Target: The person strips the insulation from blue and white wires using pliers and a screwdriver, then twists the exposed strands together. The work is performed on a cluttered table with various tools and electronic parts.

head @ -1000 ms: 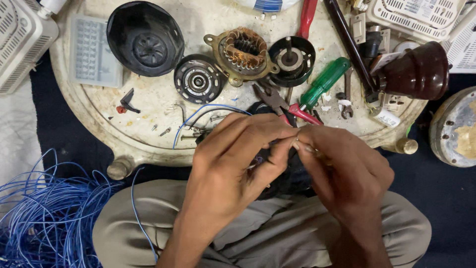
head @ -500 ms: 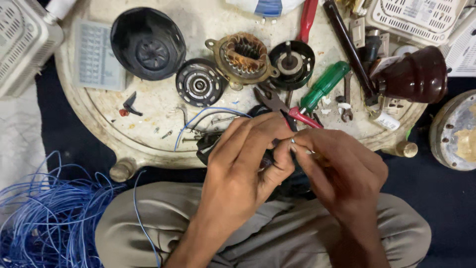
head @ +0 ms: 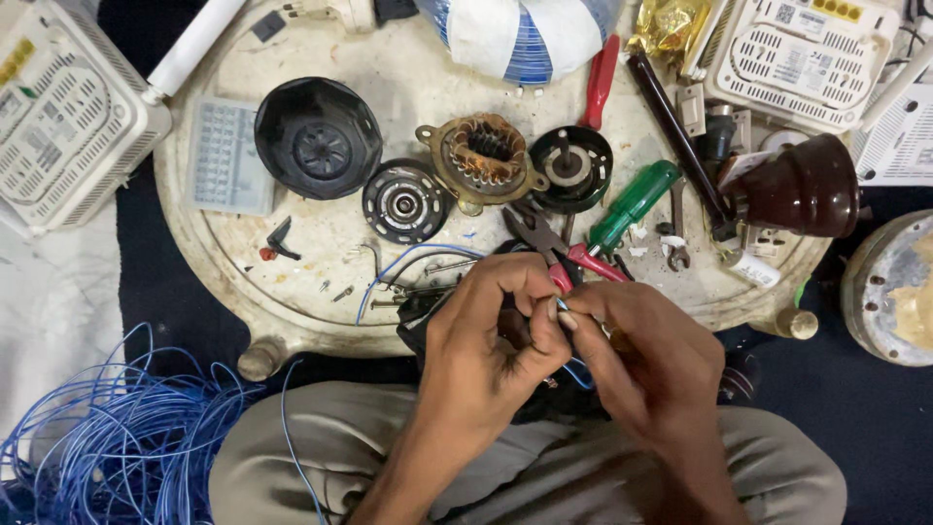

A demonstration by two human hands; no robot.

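Blue wire [head: 562, 304] sits pinched between the fingertips of both my hands, just in front of the near edge of the round worktop [head: 292, 301] and above my lap. My left hand [head: 491, 335] is curled nearly closed, thumb and forefinger pressing on the wire's end; my right hand [head: 646, 365] meets it fingertip to fingertip, its grip equally tight on the same short stretch. A loop of the wire runs up from my hands onto the worktop [head: 418, 255].

The risk as I judge it: the strand is thin and my pinch is small, so a slip could pull it free or snap the bared end. The red-handled pliers [head: 554, 248] lie just beyond my knuckles on the worktop, and a careless move could knock them off the edge. The blue wire tangle [head: 107, 437], left of my knee, could snag the strand I hold.

My fingers cover the wire's tip, so I cannot tell whether it is stripped or twisted to another. A dark part [head: 423, 313] under my left hand is mostly hidden.
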